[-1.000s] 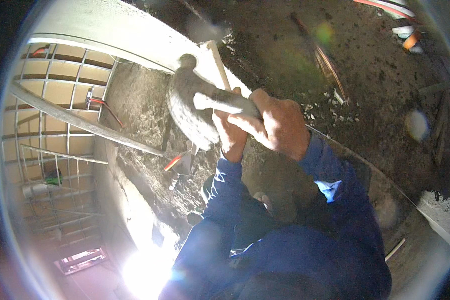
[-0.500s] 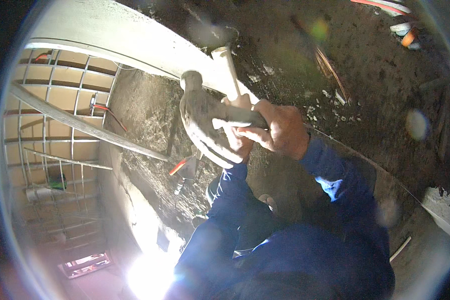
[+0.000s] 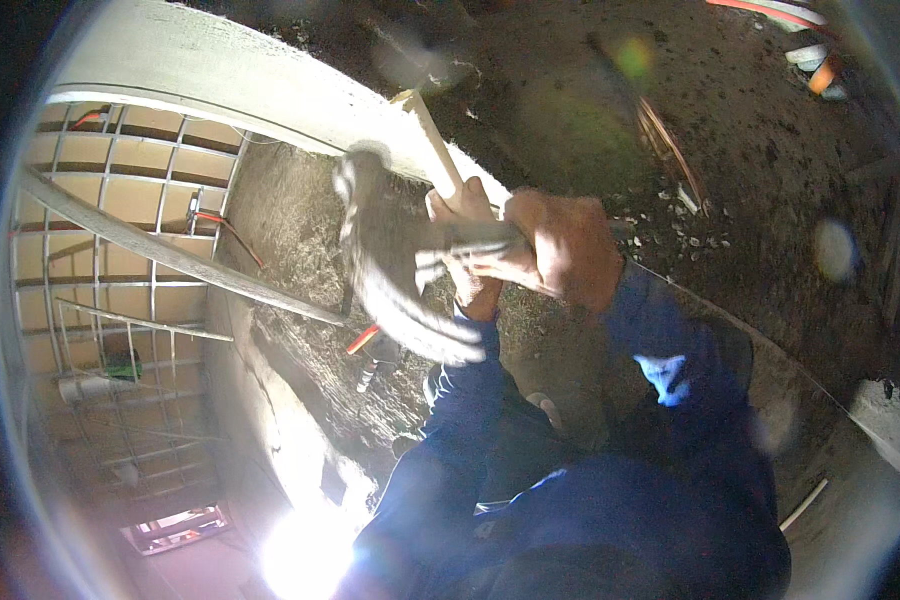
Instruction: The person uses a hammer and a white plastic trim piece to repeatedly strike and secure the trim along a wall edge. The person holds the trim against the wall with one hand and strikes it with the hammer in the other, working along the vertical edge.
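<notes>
My right hand (image 3: pixel 570 245) is wrapped round the handle of a claw hammer (image 3: pixel 365 235), whose metal head is smeared by motion. Partly behind the hammer, my left hand (image 3: pixel 467 203) grips a pale, straight stick (image 3: pixel 432 140), probably wood. The stick's free end points up and left, in front of a long white beam-like edge (image 3: pixel 300 90); whether they touch I cannot tell. The hammer head hangs left of my left hand, over its wrist and sleeve. Beneath it on the rough ground lies a tool with a red-orange part (image 3: pixel 363 340), half hidden by the hammer.
On the left stands a metal grid frame (image 3: pixel 153 235), crossed by a long pole (image 3: pixel 195 265). White chips (image 3: pixel 705 240) and thin brown strips (image 3: pixel 670 150) lie on the dark ground at right. A whitish block (image 3: pixel 888 420) is at the far right. Strong light glares at lower left.
The hammer head has shifted slightly left and is more blurred. The stick in my left hand now leans further left. The whole view has shifted a little.
</notes>
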The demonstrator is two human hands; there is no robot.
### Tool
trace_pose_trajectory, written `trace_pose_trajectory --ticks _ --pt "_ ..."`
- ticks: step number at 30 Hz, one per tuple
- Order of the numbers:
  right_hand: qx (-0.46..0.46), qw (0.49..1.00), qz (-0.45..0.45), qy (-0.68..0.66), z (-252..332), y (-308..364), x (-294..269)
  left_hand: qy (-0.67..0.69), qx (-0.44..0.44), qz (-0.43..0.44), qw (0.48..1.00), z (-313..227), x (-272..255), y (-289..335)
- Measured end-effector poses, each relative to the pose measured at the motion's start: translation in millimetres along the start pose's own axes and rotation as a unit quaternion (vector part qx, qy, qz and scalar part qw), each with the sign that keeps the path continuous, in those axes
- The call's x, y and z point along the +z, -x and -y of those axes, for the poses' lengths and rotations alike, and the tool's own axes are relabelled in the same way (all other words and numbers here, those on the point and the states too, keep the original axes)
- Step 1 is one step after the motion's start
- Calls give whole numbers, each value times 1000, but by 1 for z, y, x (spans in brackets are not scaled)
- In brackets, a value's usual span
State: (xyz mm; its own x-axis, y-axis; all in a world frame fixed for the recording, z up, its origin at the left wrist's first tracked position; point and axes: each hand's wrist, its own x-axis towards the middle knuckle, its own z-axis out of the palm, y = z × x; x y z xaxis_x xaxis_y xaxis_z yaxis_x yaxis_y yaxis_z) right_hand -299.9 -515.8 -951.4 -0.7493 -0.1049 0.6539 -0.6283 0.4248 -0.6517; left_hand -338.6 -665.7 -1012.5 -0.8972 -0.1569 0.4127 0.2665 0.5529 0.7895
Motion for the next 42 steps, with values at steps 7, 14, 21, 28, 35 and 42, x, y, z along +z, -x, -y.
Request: trace_pose_trajectory --ticks 7,14,21,28,35,42 --pt "-113 992 -27 -41 4 7 2 23 -54 -22 998 -1 4 -3" --pt "108 994 2 20 2 1 2 9 -24 -14 1000 -2 5 -4" --pt "-213 976 -40 -7 11 0 -6 -13 -55 -3 998 -13 -4 -4" --pt "115 991 3 -65 9 -5 -2 -28 118 34 992 3 10 -3" --pt "-45 998 -19 -47 21 6 0 29 51 14 998 11 -1 6" --pt "-116 989 -53 -70 31 2 -4 15 42 3 999 -3 -15 5"
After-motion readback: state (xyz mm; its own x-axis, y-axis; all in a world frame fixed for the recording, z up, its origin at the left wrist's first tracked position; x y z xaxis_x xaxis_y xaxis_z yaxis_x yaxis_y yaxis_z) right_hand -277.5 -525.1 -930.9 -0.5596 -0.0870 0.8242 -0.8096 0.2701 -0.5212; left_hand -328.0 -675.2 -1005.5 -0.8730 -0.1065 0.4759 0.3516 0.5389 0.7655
